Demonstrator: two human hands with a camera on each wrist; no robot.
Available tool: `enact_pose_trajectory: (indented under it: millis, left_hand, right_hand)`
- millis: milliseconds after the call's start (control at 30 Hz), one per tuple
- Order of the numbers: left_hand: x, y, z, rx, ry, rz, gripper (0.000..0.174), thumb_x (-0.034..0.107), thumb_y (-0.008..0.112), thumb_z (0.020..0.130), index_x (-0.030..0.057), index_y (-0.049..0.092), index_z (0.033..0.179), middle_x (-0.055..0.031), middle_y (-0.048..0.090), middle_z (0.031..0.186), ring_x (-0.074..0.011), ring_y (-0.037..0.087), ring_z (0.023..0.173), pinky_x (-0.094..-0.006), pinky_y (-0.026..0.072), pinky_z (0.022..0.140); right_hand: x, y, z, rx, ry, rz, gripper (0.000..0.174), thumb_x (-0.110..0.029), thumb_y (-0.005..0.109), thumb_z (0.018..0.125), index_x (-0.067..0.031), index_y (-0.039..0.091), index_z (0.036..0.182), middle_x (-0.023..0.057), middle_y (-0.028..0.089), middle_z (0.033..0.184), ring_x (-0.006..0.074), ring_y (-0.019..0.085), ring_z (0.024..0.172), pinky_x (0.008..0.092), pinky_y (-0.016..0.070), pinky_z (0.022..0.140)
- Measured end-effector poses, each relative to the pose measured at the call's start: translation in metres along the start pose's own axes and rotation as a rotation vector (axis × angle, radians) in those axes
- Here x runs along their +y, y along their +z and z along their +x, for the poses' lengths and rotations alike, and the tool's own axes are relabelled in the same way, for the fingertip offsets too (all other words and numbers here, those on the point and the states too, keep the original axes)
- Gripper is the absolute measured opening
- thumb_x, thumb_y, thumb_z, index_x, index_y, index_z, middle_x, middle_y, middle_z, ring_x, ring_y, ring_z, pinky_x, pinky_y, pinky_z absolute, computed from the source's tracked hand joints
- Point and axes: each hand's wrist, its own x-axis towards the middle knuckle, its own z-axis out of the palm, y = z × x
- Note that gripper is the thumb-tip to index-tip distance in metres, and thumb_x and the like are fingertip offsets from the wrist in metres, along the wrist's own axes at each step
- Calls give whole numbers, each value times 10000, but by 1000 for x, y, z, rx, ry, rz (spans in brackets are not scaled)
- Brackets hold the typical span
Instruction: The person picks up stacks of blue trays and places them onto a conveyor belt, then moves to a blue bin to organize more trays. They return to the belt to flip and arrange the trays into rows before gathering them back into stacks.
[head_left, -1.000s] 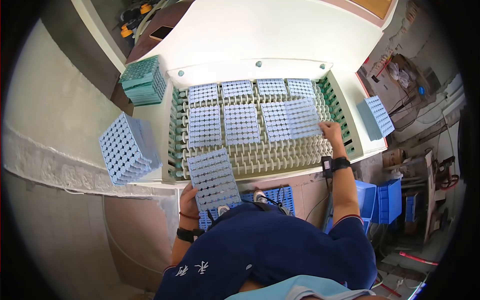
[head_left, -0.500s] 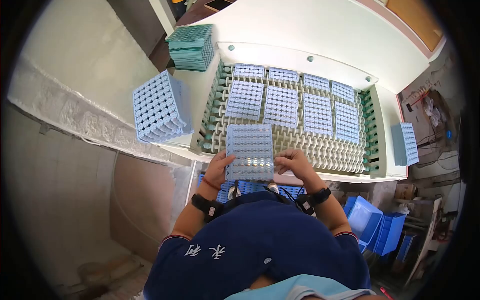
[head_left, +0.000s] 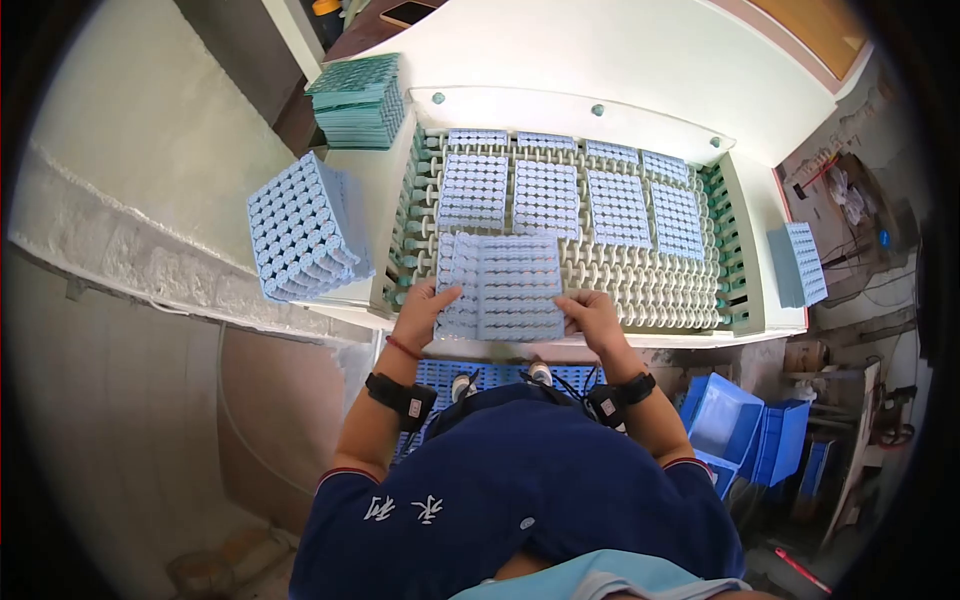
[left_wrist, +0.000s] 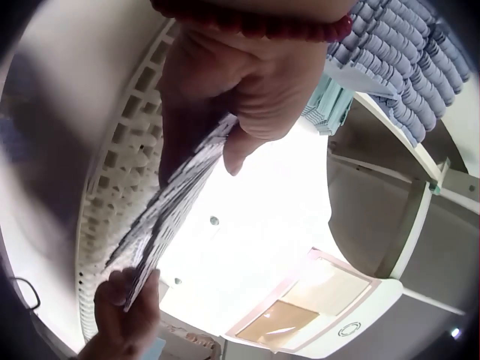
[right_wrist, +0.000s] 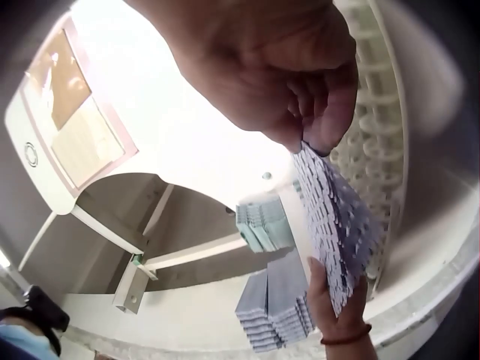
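Note:
Close over the front edge of the roller bed [head_left: 650, 290], two thin light-blue panels of joined round discs overlap, offset sideways. My left hand [head_left: 416, 316] grips the left panel [head_left: 457, 265] at its left edge, thumb on top. At the opposite side, my right hand [head_left: 593, 318] pinches the right panel [head_left: 520, 285] by its edge between thumb and fingers. Seen nearly edge-on in the left wrist view, the sheets [left_wrist: 174, 202] fan slightly apart. In the right wrist view the panel surface [right_wrist: 330, 217] slopes from the right fingertips towards the left hand.
Several similar panels [head_left: 545, 200] lie in two rows on the rollers. Stacks of light-blue panels [head_left: 300, 230] and green panels [head_left: 357, 100] stand at the left, with another light-blue stack [head_left: 800, 265] on the right ledge. Blue bins [head_left: 725, 420] sit low at the right.
My right hand left a panel on the bed's right side and came to the held panels, now drawing one rightward over the other. My left hand rose towards the bed's front edge.

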Motion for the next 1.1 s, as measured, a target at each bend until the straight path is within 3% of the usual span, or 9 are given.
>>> enact_pose_trajectory:
  millis: [67, 133, 167, 200, 267, 400, 433, 733, 1100]
  left_hand:
    - [-8, -17, 13, 0, 66, 141, 356, 125, 640, 818, -46, 553, 1117, -95, 657, 959, -161, 626, 802, -280, 485, 725]
    - [-2, -19, 17, 197, 183, 782, 508, 186, 702, 751, -32, 513, 1169, -143, 645, 975, -237, 622, 844, -313, 477, 730]
    - [-1, -15, 15, 349, 219, 1105, 667, 268, 751, 685, 23, 472, 1239, -195, 573, 1122, -316, 539, 1040, -377, 437, 829]
    - [9, -5, 9, 338, 216, 1104, 667, 268, 751, 685, 23, 472, 1239, -195, 573, 1122, -316, 539, 1040, -377, 437, 829]
    - [28, 15, -2, 304, 560, 1607, 692, 355, 728, 707, 82, 454, 1281, -197, 465, 1279, -341, 382, 1218, -444, 359, 927]
    - [1, 18, -1, -106, 561, 1839, 703, 528, 628, 740, 116, 473, 1289, -152, 410, 1357, -346, 263, 1316, -591, 159, 1034]
    - [-7, 23, 1, -114, 545, 1784, 700, 548, 600, 751, 110, 482, 1284, -132, 402, 1372, -334, 239, 1336, -620, 89, 1043]
    - [-31, 90, 36, -254, 721, 1903, 740, 584, 516, 791, -21, 505, 1217, -191, 485, 1278, -342, 333, 1287, -569, 138, 1059]
    - [-29, 81, 47, -322, 597, 1758, 752, 522, 577, 793, 7, 403, 1313, -170, 364, 1390, -322, 296, 1315, -481, 200, 1080]
  right_hand:
    - [4, -27, 2, 121, -24, -217, 244, -184, 668, 823, 58, 649, 822, 48, 603, 613, 82, 546, 478, 210, 461, 440]
    - [4, -51, 0, 174, -8, -262, 238, -170, 661, 825, 67, 649, 815, 55, 604, 609, 81, 537, 468, 210, 448, 418]
    - [1, -61, -3, 201, -34, -301, 231, -165, 662, 823, 65, 651, 811, 56, 602, 605, 81, 536, 468, 210, 445, 415]
    - [-1, -70, -8, 228, -55, -338, 225, -161, 662, 821, 64, 652, 806, 56, 601, 602, 82, 535, 467, 210, 442, 412]
    - [-4, -89, -14, 277, -57, -340, 217, -154, 662, 816, 59, 645, 778, 55, 596, 599, 81, 529, 464, 214, 438, 411]
    - [3, -125, -20, 320, -64, -317, 214, -150, 660, 816, 60, 644, 780, 51, 597, 605, 79, 533, 477, 215, 446, 432]
    - [3, -131, -21, 330, -53, -295, 212, -148, 659, 816, 61, 644, 780, 49, 597, 606, 78, 535, 482, 213, 449, 440]
    - [-1, -210, -33, 464, -74, -438, 230, -174, 686, 773, 51, 668, 818, 55, 619, 640, 89, 543, 509, 228, 435, 454]
    - [-9, -287, -66, 585, -75, -227, 216, -183, 632, 837, 31, 649, 856, -6, 568, 643, 49, 467, 490, 195, 355, 430]
